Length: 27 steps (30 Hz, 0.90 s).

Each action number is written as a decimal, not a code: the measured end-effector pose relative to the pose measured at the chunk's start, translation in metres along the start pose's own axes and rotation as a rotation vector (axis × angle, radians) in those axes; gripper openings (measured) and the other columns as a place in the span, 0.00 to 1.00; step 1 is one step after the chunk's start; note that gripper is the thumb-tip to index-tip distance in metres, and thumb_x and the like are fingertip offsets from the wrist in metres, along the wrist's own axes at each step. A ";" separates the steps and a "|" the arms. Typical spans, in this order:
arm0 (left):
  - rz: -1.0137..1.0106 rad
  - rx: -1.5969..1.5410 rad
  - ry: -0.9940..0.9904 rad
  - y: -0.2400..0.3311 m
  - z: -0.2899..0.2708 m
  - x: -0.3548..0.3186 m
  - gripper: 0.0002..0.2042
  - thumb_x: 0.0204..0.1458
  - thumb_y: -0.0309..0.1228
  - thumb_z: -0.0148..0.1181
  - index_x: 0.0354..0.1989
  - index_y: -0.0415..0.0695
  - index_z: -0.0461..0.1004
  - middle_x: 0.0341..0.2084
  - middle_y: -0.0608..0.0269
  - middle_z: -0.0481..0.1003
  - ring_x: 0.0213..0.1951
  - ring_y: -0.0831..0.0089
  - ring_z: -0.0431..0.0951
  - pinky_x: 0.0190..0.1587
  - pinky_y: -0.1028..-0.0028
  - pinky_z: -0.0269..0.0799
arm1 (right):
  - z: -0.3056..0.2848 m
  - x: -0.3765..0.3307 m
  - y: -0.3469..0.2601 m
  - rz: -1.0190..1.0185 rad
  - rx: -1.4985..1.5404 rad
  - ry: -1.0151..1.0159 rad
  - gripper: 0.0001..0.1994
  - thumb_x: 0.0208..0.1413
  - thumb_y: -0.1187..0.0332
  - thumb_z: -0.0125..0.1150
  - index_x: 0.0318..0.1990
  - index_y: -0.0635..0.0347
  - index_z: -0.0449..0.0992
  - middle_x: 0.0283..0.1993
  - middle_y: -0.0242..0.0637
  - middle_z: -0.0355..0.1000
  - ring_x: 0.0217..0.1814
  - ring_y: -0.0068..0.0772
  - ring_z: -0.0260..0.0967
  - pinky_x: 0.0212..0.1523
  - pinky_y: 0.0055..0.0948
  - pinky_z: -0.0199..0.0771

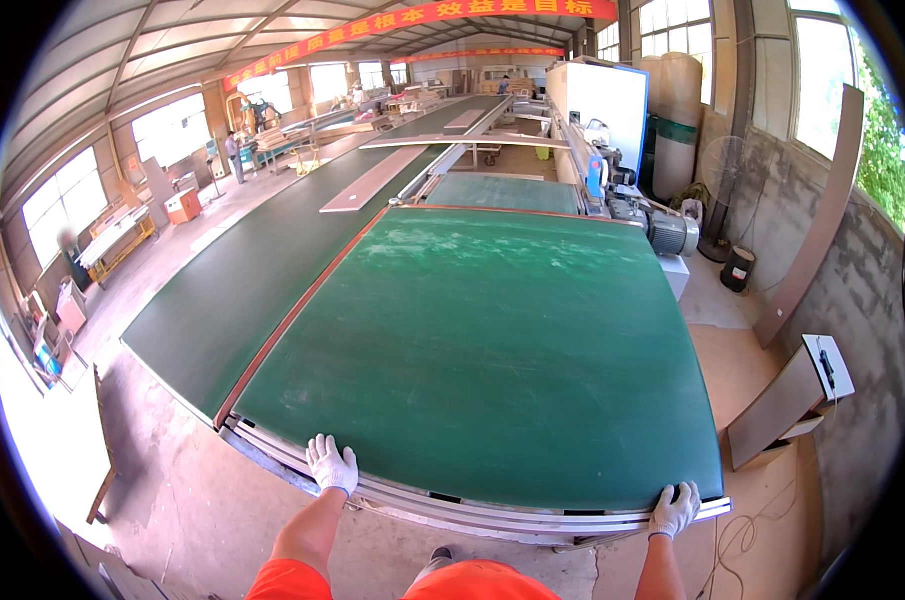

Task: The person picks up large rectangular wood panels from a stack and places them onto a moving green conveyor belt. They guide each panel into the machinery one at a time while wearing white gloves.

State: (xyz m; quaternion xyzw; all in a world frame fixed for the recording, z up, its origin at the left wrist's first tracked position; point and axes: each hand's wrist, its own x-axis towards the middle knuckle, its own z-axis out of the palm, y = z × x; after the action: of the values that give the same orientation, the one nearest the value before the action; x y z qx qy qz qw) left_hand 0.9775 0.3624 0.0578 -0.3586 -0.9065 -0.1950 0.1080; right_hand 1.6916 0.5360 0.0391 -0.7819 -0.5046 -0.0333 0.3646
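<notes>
A wide green conveyor belt point(492, 360) stretches away in front of me, with a metal rail point(512, 522) along its near edge. My left hand point(331, 465), in a white work glove, lies on that edge left of the middle, fingers spread over the belt. At the near right corner rests my right hand point(675, 508), gloved the same way, its fingers a little bent on the belt and rail. Neither hand holds anything. On the darker belt point(252, 270) alongside at the left lies a long pale board point(372, 180), out of my reach.
A grey motor point(672, 235) and machinery stand by the belt's far right. A cabinet-like stand point(777, 405) and a loose cable point(737, 535) are at right. A tall board point(817, 220) leans on the wall. One person point(234, 157) stands far left.
</notes>
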 end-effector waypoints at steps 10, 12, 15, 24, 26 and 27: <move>-0.007 -0.001 0.001 0.002 -0.002 0.000 0.32 0.64 0.44 0.60 0.70 0.33 0.71 0.75 0.38 0.66 0.78 0.37 0.59 0.83 0.44 0.49 | -0.001 0.001 -0.001 0.006 -0.006 -0.005 0.17 0.64 0.61 0.68 0.53 0.65 0.82 0.70 0.49 0.75 0.75 0.56 0.65 0.78 0.53 0.62; -0.004 0.004 0.008 0.002 -0.001 0.000 0.32 0.64 0.44 0.60 0.70 0.33 0.71 0.75 0.38 0.66 0.78 0.37 0.59 0.82 0.44 0.49 | -0.002 0.001 -0.001 0.004 -0.001 -0.010 0.17 0.64 0.61 0.67 0.53 0.65 0.82 0.70 0.49 0.75 0.75 0.56 0.65 0.77 0.53 0.62; -0.002 -0.003 -0.001 0.003 -0.004 -0.001 0.32 0.64 0.44 0.60 0.70 0.33 0.71 0.75 0.38 0.66 0.78 0.37 0.59 0.82 0.44 0.49 | -0.003 0.000 -0.001 0.009 0.003 -0.009 0.17 0.64 0.61 0.67 0.53 0.65 0.82 0.70 0.49 0.75 0.75 0.56 0.65 0.77 0.53 0.63; -0.009 0.009 0.006 0.001 -0.001 -0.001 0.31 0.64 0.44 0.60 0.70 0.33 0.71 0.75 0.38 0.66 0.78 0.37 0.59 0.82 0.44 0.50 | -0.001 0.000 0.000 0.002 0.012 0.005 0.17 0.64 0.62 0.68 0.52 0.65 0.82 0.69 0.49 0.76 0.75 0.57 0.66 0.77 0.53 0.63; -0.010 0.005 -0.005 0.002 -0.002 0.000 0.32 0.64 0.44 0.60 0.70 0.33 0.71 0.75 0.38 0.65 0.78 0.37 0.59 0.82 0.45 0.49 | 0.000 0.001 0.001 -0.003 0.008 0.011 0.17 0.63 0.62 0.68 0.52 0.65 0.83 0.69 0.49 0.76 0.74 0.57 0.66 0.77 0.53 0.63; -0.011 0.003 -0.011 0.003 -0.003 0.000 0.32 0.64 0.44 0.60 0.70 0.33 0.71 0.75 0.38 0.65 0.79 0.37 0.58 0.83 0.45 0.49 | 0.000 0.001 0.002 -0.004 0.005 0.015 0.17 0.63 0.62 0.68 0.52 0.65 0.83 0.69 0.49 0.76 0.74 0.57 0.67 0.77 0.54 0.63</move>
State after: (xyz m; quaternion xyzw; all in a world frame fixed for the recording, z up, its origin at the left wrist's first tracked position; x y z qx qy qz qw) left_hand 0.9796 0.3631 0.0612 -0.3547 -0.9093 -0.1921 0.1028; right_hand 1.6932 0.5360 0.0384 -0.7796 -0.5036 -0.0386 0.3704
